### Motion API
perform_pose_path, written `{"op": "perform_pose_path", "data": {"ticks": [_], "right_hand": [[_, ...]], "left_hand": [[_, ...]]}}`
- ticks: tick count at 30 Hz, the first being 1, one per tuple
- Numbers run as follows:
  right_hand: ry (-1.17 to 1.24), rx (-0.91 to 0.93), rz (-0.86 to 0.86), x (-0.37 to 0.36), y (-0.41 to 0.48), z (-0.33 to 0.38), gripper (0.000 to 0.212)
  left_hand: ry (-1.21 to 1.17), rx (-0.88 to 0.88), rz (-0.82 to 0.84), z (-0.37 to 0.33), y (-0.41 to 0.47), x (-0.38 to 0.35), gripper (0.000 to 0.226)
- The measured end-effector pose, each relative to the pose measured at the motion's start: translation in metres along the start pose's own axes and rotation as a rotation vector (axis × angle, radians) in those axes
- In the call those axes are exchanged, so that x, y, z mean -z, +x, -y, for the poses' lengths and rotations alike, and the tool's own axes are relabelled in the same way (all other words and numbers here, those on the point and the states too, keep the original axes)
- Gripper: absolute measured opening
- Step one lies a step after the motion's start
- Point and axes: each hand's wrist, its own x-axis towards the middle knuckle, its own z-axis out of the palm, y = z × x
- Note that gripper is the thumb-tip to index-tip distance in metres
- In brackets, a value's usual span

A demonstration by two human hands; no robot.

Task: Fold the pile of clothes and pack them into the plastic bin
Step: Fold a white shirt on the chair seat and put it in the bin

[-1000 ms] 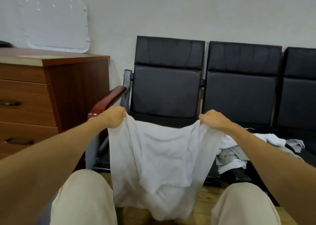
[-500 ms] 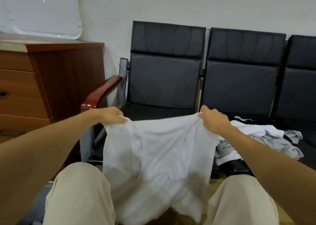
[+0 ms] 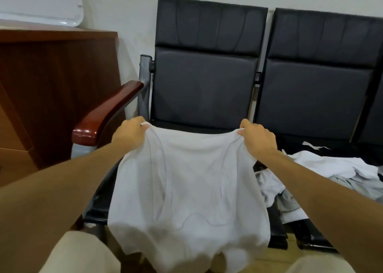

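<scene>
A white garment is stretched between my two hands and lies over the front of the left black seat, its lower part hanging off the seat edge between my knees. My left hand grips its upper left corner. My right hand grips its upper right corner. A loose pile of white and grey clothes lies on the seat to the right. No plastic bin is in view.
A wooden armrest juts out just left of my left hand. A brown wooden dresser stands at the left, with a white lid leaning on the wall above it. A second black seat adjoins on the right.
Both hands have carried the garment forward and down, so it now lies over the left seat instead of hanging in the air. The view has tilted lower and moved closer.
</scene>
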Motion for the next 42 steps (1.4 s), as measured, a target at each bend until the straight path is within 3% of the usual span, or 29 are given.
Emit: {"op": "perform_pose_path", "data": {"ticks": [10,13,15,20,29,33,36,39,41,42], "right_hand": [[-0.198,0.144,-0.111,-0.074,0.12,-0.019,0.014],[-0.28,0.218,-0.142,-0.093,0.152,-0.027,0.023],[-0.199,0.168,-0.077,-0.106,0.158,-0.029,0.032],[-0.108,0.111,0.14,-0.137,0.112,-0.022,0.044],[0.048,0.336,0.607,-0.106,-0.007,0.0,0.046],[0.178,0.378,0.688,-0.088,-0.043,0.013,0.035],[0.28,0.418,0.6,-0.082,-0.069,0.022,0.006],[0.269,0.439,0.748,-0.071,-0.089,0.029,0.024],[0.126,0.489,0.903,-0.065,-0.102,0.036,0.034],[-0.014,0.537,0.944,-0.065,-0.11,0.039,0.052]], "left_hand": [[0.393,-0.14,-0.189,-0.01,0.117,-0.073,0.028],[0.45,-0.1,-0.229,-0.014,0.144,-0.093,0.027],[0.453,-0.047,-0.206,-0.013,0.145,-0.108,0.031],[0.41,-0.149,0.061,0.004,0.091,-0.139,0.06],[0.202,-0.362,0.721,0.029,-0.034,-0.086,0.055],[0.07,-0.397,0.747,0.024,-0.07,-0.06,0.032],[0.065,-0.469,0.681,0.018,-0.102,-0.051,0.012],[0.114,-0.492,0.815,0.018,-0.122,-0.046,0.032],[0.098,-0.485,0.89,0.018,-0.129,-0.045,0.041],[0.149,-0.524,0.906,0.018,-0.132,-0.047,0.045]]}}
